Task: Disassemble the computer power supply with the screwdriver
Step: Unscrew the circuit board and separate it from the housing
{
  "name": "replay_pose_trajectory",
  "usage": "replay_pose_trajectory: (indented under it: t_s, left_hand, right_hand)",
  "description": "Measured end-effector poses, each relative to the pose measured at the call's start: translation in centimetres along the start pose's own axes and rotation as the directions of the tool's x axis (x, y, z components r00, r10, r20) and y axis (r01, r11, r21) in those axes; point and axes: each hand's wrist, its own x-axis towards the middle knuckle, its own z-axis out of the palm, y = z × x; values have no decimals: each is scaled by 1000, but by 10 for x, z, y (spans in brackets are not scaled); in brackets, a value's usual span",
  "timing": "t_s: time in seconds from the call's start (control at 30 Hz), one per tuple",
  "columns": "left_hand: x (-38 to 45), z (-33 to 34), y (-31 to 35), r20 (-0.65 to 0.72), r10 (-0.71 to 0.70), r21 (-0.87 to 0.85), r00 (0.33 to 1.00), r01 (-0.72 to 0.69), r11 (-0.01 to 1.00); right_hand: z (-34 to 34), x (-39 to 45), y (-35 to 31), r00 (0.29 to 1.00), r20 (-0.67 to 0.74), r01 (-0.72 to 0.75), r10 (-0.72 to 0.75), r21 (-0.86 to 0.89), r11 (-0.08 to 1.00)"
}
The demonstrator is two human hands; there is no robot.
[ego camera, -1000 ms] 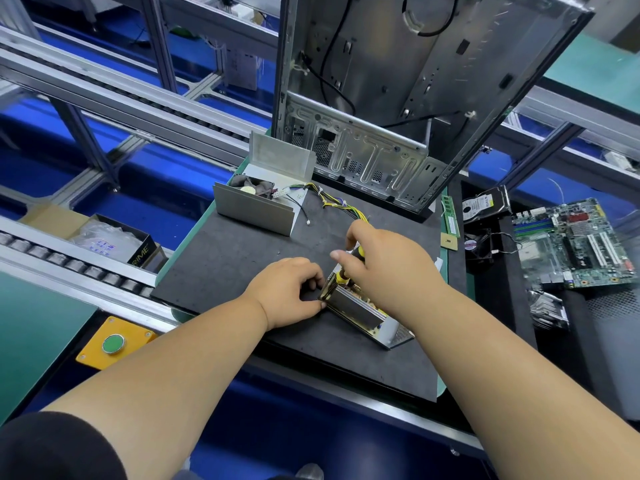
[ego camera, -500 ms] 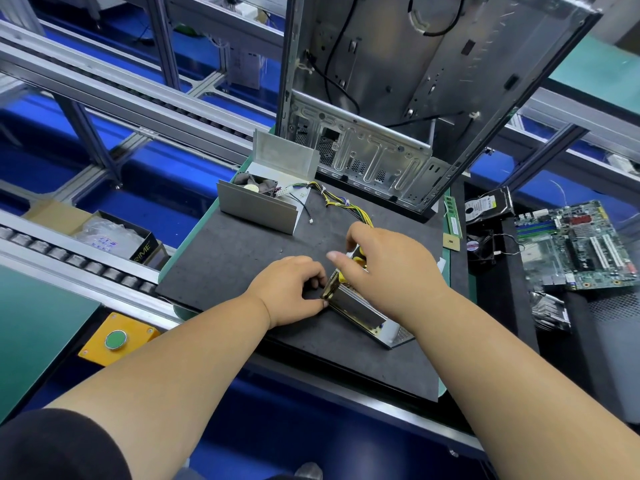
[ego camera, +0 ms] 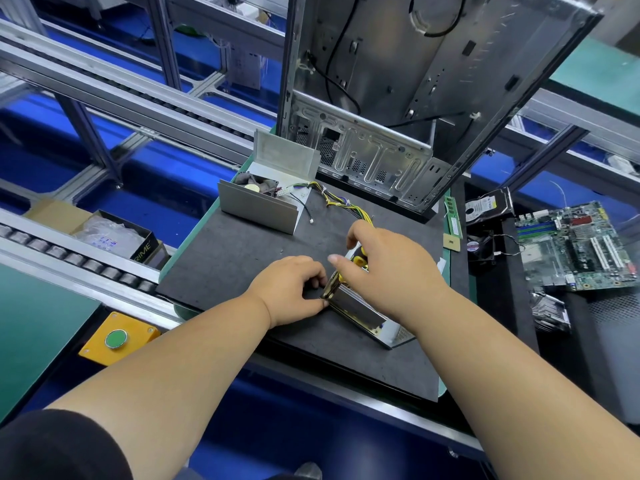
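Both hands are working: left hand (ego camera: pixel 289 289) is pinching the metal box (ego camera: pixel 356 306), right hand (ego camera: pixel 388 271) is gripping the yellow screwdriver (ego camera: pixel 358 259).

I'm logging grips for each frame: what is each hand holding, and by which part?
The right hand grips the screwdriver by its yellow-and-black handle. The left hand pinches the near-left corner of the power supply casing with its fingers.

Item: grey sheet-metal power supply box (ego camera: pixel 356 306), opened | Pose: lying at an angle on the dark mat | Fittings: bundle of yellow and black wires (ego camera: pixel 341 201) trailing away | Tool: yellow-and-black-handled screwdriver (ego camera: pixel 358 259) standing at its far end.
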Motion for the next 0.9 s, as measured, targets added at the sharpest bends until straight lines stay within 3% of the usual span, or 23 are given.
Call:
replay_pose_trajectory:
  t_s: [0.13, 0.37, 0.57, 0.9]
  left_hand:
    - [0, 0, -1, 4, -8, -7, 1000, 8, 1000]
    - [-1, -1, 0, 0, 0, -9, 1000, 0, 1000]
    - [-1, -1, 1, 7, -8, -6, 1000, 8, 1000]
    - [-1, -2, 1, -3, -11, 12, 1000, 11, 1000]
  right_hand:
    - [3, 4, 3, 1000, 8, -21, 21, -34, 999]
    - [0, 2, 0, 998, 53, -38, 26, 230, 973]
    - [1, -2, 0, 1000, 16, -9, 8, 90, 996]
    - [2, -2, 3, 1000, -16, -5, 7, 172, 985]
